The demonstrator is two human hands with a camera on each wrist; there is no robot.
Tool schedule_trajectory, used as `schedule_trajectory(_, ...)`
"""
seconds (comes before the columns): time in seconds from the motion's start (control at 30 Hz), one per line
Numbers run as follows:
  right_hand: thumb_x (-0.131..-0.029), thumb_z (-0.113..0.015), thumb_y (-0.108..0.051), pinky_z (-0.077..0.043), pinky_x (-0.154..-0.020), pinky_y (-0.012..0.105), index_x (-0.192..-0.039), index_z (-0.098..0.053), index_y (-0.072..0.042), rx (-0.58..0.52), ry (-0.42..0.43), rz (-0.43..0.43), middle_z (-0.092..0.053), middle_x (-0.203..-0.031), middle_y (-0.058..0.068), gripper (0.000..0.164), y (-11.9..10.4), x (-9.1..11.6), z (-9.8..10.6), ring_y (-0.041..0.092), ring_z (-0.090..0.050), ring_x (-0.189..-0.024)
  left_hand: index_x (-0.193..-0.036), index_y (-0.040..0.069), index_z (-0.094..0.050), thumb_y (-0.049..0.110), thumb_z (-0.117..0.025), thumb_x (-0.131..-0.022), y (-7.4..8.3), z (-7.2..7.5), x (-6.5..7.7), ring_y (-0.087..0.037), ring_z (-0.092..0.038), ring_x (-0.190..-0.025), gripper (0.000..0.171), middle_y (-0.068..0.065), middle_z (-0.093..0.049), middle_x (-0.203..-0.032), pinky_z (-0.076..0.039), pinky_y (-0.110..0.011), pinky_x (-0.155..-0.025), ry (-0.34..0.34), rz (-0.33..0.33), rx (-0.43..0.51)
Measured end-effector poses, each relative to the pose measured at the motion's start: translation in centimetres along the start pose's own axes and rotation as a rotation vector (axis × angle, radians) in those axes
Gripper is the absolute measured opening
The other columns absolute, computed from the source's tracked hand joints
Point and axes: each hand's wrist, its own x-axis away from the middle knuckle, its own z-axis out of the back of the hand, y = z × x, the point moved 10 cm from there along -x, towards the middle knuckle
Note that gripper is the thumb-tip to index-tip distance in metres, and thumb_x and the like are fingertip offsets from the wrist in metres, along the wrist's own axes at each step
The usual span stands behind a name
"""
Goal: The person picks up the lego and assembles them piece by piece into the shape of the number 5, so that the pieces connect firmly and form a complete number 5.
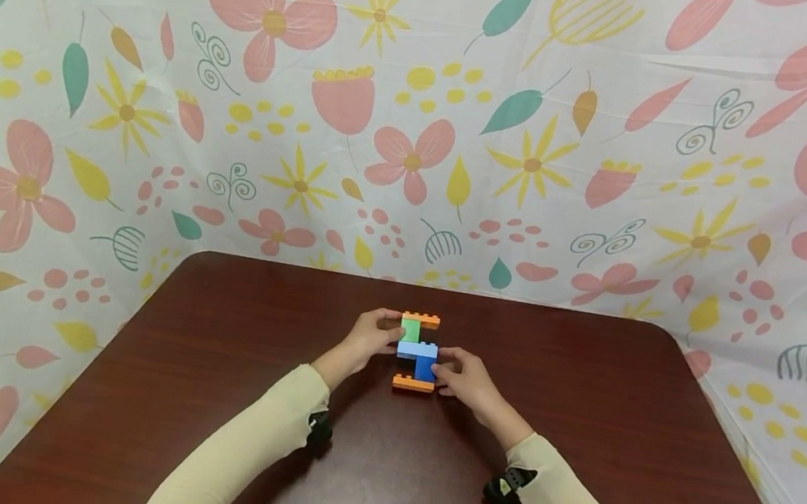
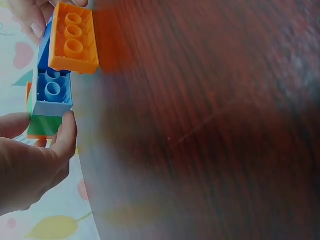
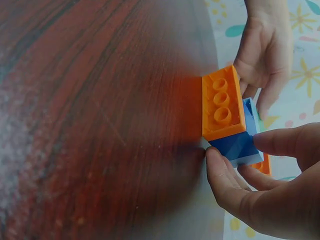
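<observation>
Both hands hold a stack of toy building bricks in the middle of the head view. From top to bottom it has an orange brick (image 1: 430, 321), a green brick (image 1: 410, 331), a light blue brick (image 1: 416, 349), a dark blue brick (image 1: 424, 368) and another orange brick (image 1: 413, 384). My left hand (image 1: 370, 337) pinches the green brick between thumb and fingers. On the other side, my right hand (image 1: 472, 385) pinches the dark blue brick. In the right wrist view the lower orange brick's hollow underside (image 3: 222, 102) shows, raised off the table.
A dark brown wooden table (image 1: 204, 396) lies below the hands, its surface glossy. Behind it and at the sides hangs a floral cloth (image 1: 391, 234). Dark wrist devices sit at the cuffs of both cream sleeves (image 1: 253, 431).
</observation>
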Motion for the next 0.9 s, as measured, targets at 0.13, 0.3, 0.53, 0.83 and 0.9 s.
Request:
schedule_trajectory(0.13,-0.097,-0.057,-0.008,-0.056,-0.075,0.039,-0.133,-0.048,0.007,0.008,0.013,-0.014,-0.064,-0.106,0.02,0.04,0.27,-0.3,0.01,0.024,-0.066,-0.087,-0.132,-0.003,-0.051,0.005,-0.059,-0.095,-0.13,-0.05,-0.06,-0.034,-0.061,-0.106,0.039,-0.021,-0.056,-0.118,-0.053,-0.043,-0.085,-0.007,0.011,-0.019)
schedule_trajectory(0.3,-0.097,-0.057,-0.008,-0.056,-0.075,0.039,-0.132,-0.048,0.007,0.012,0.024,-0.025,-0.063,-0.106,0.02,0.039,0.35,-0.46,-0.01,0.023,-0.065,-0.086,-0.134,-0.004,-0.049,0.004,-0.059,-0.095,-0.3,-0.1,-0.25,-0.034,-0.062,-0.106,0.041,-0.022,-0.055,-0.118,-0.054,-0.041,-0.084,-0.012,0.017,-0.036)
schedule_trajectory(0.53,-0.097,-0.057,-0.008,-0.056,-0.076,0.039,-0.132,-0.049,0.008,0.004,0.023,-0.028,-0.063,-0.105,0.02,0.039,0.28,-0.35,-0.04,0.025,-0.066,-0.089,-0.135,-0.004,-0.049,0.002,-0.059,-0.094,-0.64,-0.31,-0.26,-0.03,-0.063,-0.099,0.043,-0.02,-0.056,-0.109,-0.054,-0.039,-0.084,-0.015,0.028,-0.084)
schedule_trajectory(0.83,-0.097,-0.057,-0.01,-0.056,-0.076,0.039,-0.132,-0.049,0.007,0.008,0.028,-0.046,-0.064,-0.106,0.02,0.04,0.59,-0.73,0.01,0.025,-0.066,-0.089,-0.136,-0.004,-0.048,0.002,-0.06,-0.093,-0.65,-0.46,-0.25,-0.028,-0.064,-0.098,0.045,-0.019,-0.057,-0.109,-0.053,-0.038,-0.085,-0.008,0.037,-0.116)
schedule_trajectory(0.9,-0.097,-0.057,-0.01,-0.056,-0.076,0.039,-0.132,-0.049,0.007,0.007,0.028,-0.05,-0.064,-0.105,0.02,0.04,0.61,-0.77,-0.01,0.025,-0.066,-0.089,-0.136,-0.004,-0.049,0.002,-0.06,-0.093,-0.71,-0.44,-0.31,-0.028,-0.063,-0.098,0.045,-0.018,-0.057,-0.109,-0.053,-0.037,-0.086,-0.005,0.038,-0.123)
